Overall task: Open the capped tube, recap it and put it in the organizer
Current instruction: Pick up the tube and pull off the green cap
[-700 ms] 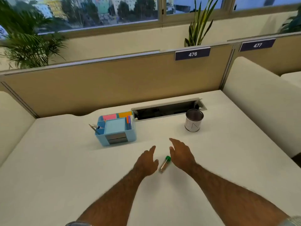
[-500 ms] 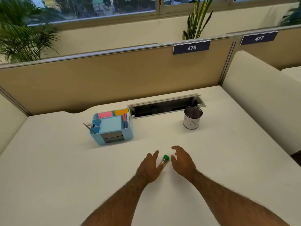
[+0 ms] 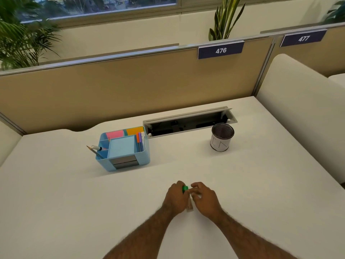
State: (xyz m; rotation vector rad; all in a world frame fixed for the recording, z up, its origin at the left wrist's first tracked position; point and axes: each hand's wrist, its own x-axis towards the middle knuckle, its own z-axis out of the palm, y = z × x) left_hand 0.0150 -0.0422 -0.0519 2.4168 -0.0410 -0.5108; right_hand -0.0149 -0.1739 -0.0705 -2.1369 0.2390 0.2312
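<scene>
White and wide, the surface [image 3: 56, 212] filled most of my view, backed by a tan partition [image 3: 112, 86] carrying number plates 476 [image 3: 220, 50] and 477 [image 3: 303, 38], with leafy plants [image 3: 20, 34] and a window behind it. A long cable slot [image 3: 188, 122] lay open along the far edge. Just left of that slot stood the light blue organizer [image 3: 128, 163], its compartments holding pink and orange note pads, a blue pad, several markers and a pencil that leaned out on the left side. To the right of the slot, well apart from the organizer, sat a mesh cup [image 3: 222, 137] wrapped in white paper. Nearer to me, both bare forearms reached in from the bottom edge and met at the middle of the surface. My left hand [image 3: 175, 199] was curled around the tube [image 3: 190, 203], its grip pressed on the upper end just beside the green cap [image 3: 185, 188], which peeked out between the two hands. My right hand [image 3: 204, 199] touched the same tube from the other side, fingers bent toward the cap; I could not tell whether that grip was pinching it or only resting against it. The clear body of the tube showed blurred in the gap between the hands, well short of the organizer.
</scene>
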